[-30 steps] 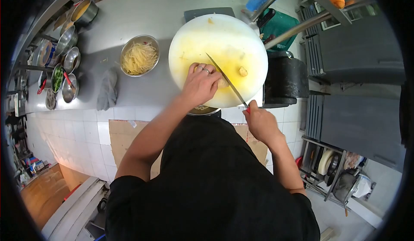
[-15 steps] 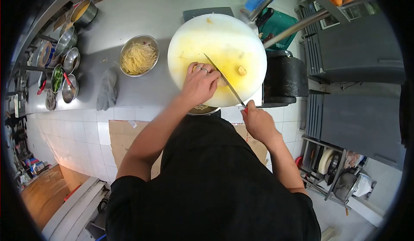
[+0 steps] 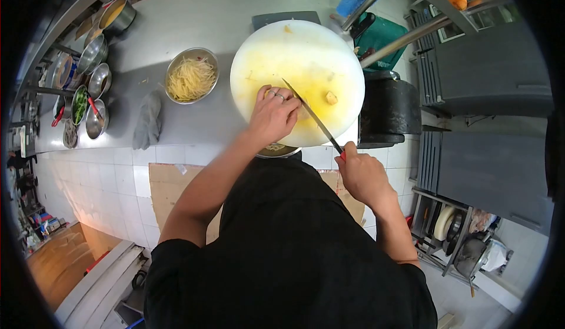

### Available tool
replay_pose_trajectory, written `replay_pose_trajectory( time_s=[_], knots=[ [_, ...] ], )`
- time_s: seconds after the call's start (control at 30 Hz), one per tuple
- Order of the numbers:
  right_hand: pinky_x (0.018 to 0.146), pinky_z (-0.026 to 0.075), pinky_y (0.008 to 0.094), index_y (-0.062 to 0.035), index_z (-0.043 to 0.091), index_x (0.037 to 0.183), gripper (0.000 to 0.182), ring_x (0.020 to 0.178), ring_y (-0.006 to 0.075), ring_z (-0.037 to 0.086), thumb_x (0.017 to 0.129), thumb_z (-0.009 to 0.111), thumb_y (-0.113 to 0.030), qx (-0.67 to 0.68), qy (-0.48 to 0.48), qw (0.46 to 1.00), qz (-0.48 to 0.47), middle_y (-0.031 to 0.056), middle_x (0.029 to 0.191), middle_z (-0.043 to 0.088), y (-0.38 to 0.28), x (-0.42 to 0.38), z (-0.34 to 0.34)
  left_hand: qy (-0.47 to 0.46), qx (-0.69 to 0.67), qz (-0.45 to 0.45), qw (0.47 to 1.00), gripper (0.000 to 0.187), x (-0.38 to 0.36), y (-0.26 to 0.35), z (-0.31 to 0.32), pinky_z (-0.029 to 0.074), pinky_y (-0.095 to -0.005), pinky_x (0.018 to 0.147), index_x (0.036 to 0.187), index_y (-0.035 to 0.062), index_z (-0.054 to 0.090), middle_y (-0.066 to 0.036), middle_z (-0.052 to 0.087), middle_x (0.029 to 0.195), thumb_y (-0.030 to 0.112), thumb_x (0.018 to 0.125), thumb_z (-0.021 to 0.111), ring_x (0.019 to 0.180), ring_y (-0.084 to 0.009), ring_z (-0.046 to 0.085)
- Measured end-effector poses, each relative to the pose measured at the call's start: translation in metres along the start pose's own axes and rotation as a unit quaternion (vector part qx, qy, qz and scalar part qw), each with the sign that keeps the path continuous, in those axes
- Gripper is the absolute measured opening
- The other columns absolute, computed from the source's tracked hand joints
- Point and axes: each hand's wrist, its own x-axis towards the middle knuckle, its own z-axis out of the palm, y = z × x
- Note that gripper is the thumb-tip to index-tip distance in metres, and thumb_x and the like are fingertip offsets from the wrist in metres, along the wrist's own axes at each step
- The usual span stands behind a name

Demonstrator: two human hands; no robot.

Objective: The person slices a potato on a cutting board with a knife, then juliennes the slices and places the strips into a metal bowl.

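My left hand (image 3: 275,115), wearing a ring, is on the round white cutting board (image 3: 282,49) with its fingers curled down over a pale piece of food (image 3: 303,115). Most of that piece is hidden under the fingers. My right hand (image 3: 363,174) grips the red handle of a knife (image 3: 318,122). The blade slants up and left across the board, close beside my left fingertips. A small yellowish chunk (image 3: 331,97) lies on the board right of the blade. Yellow stains and small scraps mark the board.
A metal bowl of pale yellow shreds (image 3: 191,79) stands left of the board, near a crumpled grey glove (image 3: 147,120). Another bowl (image 3: 276,150) shows below the board's front edge. Several metal bowls line the far left. A black bin (image 3: 389,108) stands at right.
My right hand has drawn the knife slightly back, down and to the right. My left hand stays nearly in place on the food.
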Motion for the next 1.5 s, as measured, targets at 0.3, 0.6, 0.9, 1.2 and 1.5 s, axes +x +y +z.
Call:
replay_pose_trajectory(
  time_s=[0.3,0.6,0.9,1.2,1.5],
  knots=[
    [0.068,0.056,0.0559,0.0028,0.052,0.106,0.029,0.074,0.0463,0.071,0.106,0.055,-0.026,0.018,-0.005,1.000,0.012,0.0263,0.079,0.071,-0.001,-0.005,-0.006,0.004,-0.006,-0.001,1.000,0.012,0.001,0.001,-0.001,0.036,-0.0515,0.109,0.098,0.0114,0.072,-0.006,0.064,0.104,0.012,0.086,0.071,0.107,-0.0277,0.060],
    [0.067,0.053,0.0578,0.0040,0.051,0.107,0.027,0.074,0.0491,0.068,0.105,0.057,-0.022,0.029,-0.004,1.000,0.010,0.0292,0.077,0.068,0.000,0.000,0.002,0.002,-0.010,-0.002,1.000,0.012,0.000,-0.001,0.001,0.036,-0.0511,0.109,0.098,0.0118,0.072,-0.006,0.064,0.105,0.013,0.086,0.072,0.107,-0.0280,0.060],
    [0.066,0.056,0.0555,0.0046,0.051,0.104,0.031,0.071,0.0465,0.071,0.106,0.054,-0.026,0.016,0.006,1.000,-0.012,0.0274,0.076,0.070,0.000,-0.004,-0.003,0.000,-0.006,-0.006,1.000,0.013,-0.001,-0.001,0.001,0.036,-0.0510,0.111,0.098,0.0121,0.073,-0.006,0.064,0.106,0.013,0.085,0.072,0.108,-0.0278,0.060],
    [0.065,0.056,0.0551,0.0040,0.051,0.103,0.029,0.070,0.0461,0.071,0.106,0.054,-0.025,0.015,0.001,1.000,-0.007,0.0263,0.075,0.070,-0.004,-0.007,-0.005,0.008,-0.010,-0.009,1.000,0.012,-0.002,-0.002,0.004,0.036,-0.0518,0.110,0.097,0.0121,0.073,-0.006,0.064,0.105,0.012,0.085,0.072,0.107,-0.0279,0.060],
    [0.067,0.057,0.0548,0.0034,0.052,0.104,0.030,0.072,0.0461,0.071,0.105,0.055,-0.026,0.022,0.009,1.000,-0.011,0.0274,0.076,0.070,-0.003,-0.004,-0.001,0.022,-0.012,-0.004,1.000,0.012,-0.002,-0.001,0.003,0.037,-0.0518,0.108,0.096,0.0118,0.072,-0.006,0.064,0.104,0.012,0.084,0.073,0.107,-0.0275,0.060]
  ],
)
